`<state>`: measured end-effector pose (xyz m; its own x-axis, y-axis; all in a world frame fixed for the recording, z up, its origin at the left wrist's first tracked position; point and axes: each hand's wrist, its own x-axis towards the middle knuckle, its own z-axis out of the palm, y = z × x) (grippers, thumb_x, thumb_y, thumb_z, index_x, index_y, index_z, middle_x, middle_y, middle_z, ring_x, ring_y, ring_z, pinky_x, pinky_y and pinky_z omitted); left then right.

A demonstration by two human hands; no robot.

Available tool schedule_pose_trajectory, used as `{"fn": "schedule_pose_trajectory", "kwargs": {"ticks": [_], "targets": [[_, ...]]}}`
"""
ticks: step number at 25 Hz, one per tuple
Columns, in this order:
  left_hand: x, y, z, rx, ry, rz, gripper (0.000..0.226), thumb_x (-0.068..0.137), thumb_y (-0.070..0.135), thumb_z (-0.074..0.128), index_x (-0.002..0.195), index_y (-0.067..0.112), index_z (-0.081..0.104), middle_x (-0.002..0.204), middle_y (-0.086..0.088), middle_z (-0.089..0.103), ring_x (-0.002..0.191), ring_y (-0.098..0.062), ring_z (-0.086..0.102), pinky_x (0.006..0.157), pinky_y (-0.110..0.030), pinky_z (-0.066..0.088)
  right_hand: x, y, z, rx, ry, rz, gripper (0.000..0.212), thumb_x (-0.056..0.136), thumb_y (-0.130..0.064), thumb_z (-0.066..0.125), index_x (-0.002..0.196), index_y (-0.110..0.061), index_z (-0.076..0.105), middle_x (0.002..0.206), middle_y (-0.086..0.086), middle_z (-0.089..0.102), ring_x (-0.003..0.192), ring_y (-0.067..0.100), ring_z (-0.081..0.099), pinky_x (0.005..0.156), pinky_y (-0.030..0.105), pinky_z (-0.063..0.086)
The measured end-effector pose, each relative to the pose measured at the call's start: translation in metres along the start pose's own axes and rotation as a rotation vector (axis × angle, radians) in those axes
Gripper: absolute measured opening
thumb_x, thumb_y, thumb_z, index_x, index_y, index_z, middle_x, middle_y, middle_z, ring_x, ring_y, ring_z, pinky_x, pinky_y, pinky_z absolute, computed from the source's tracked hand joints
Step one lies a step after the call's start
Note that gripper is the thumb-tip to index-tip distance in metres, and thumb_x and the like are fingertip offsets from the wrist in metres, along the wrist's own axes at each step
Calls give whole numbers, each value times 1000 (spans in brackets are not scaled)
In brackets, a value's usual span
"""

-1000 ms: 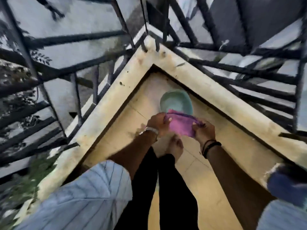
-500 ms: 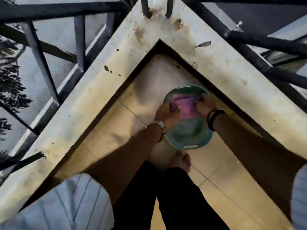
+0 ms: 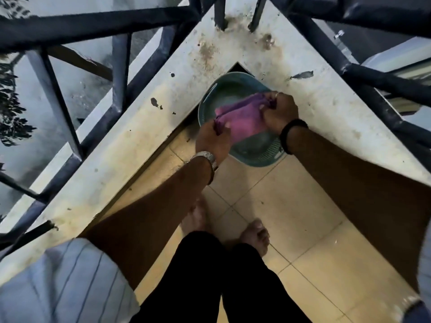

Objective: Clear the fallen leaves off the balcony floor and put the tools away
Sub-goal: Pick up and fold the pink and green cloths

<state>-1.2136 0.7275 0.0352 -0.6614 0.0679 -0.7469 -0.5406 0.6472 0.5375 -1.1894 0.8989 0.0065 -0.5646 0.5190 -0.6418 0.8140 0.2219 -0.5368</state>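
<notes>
Head view, looking down into the balcony corner. A teal perforated basin (image 3: 254, 152) is sitting on the tiled floor (image 3: 279, 206), tucked into the angle where the two stained concrete ledges (image 3: 130, 145) are meeting. A purple cloth (image 3: 240, 122) is lying stretched over the basin's middle. The left hand (image 3: 213, 141) is pinching the cloth's near-left end, thumb and fingers curled on the fabric; a metal watch (image 3: 205, 158) is showing on that wrist. The right hand (image 3: 278, 111) is gripping the far-right end, fingers clenched round bunched fabric, with a black band (image 3: 290, 134) circling its wrist. Both forearms are reaching forward from striped sleeves (image 3: 67, 285). Two bare feet (image 3: 254, 234) are standing on the tiles below the basin. Dark metal railing bars (image 3: 93, 26) are rising from the ledges.
</notes>
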Motion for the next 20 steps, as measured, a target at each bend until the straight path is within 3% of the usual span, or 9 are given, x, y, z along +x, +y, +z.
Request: {"fn": "schedule_pose_trajectory", "kwargs": {"ticks": [3,6,10,13,16,18,20], "targets": [[-2,1,-5,132,-5,2,29,86,39,65,106,20,71,89,1,72,81,-21,69,77,-33,58,-13,4,-4,81,151,-140,27,86,-21,67,113,-27,68,109,-5,73,104,14,68,98,32,53],[-1,0,-8,263,17,46,47,68,62,65,94,24,70,75,1,75,63,-24,74,65,-42,64,-4,-14,-2,-172,187,-376,25,87,-28,64,112,-29,66,104,0,73,100,22,68,91,38,54],[0,-10,-18,275,48,86,26,85,56,66,81,31,60,70,3,73,51,-12,70,60,-39,63,15,-32,16,-315,38,-381,25,93,-25,60,117,-28,66,113,5,72,106,27,65,92,40,54],[11,-33,-27,309,145,187,34,77,64,59,99,39,52,78,7,72,63,-20,71,62,-43,61,31,-31,41,-389,-52,-289,26,98,-22,55,121,-23,65,122,9,68,113,29,62,95,37,50],[18,-44,-36,327,187,248,59,86,51,66,133,32,36,76,6,72,60,-19,70,63,-38,59,32,-24,50,-193,43,-267,37,99,-14,50,135,-18,58,135,7,61,125,26,55,105,34,42],[24,-47,-43,412,106,324,53,92,48,63,137,32,41,85,7,74,66,-17,71,67,-36,59,12,-14,54,-102,173,-365,40,97,-8,49,135,-16,60,136,6,59,128,25,51,110,34,37],[29,-46,-43,468,41,421,37,95,42,58,130,35,50,90,9,72,71,-16,71,71,-37,58,-12,4,63,-176,253,-421,37,95,-11,47,128,-12,64,129,8,57,123,26,49,111,41,38]]}}
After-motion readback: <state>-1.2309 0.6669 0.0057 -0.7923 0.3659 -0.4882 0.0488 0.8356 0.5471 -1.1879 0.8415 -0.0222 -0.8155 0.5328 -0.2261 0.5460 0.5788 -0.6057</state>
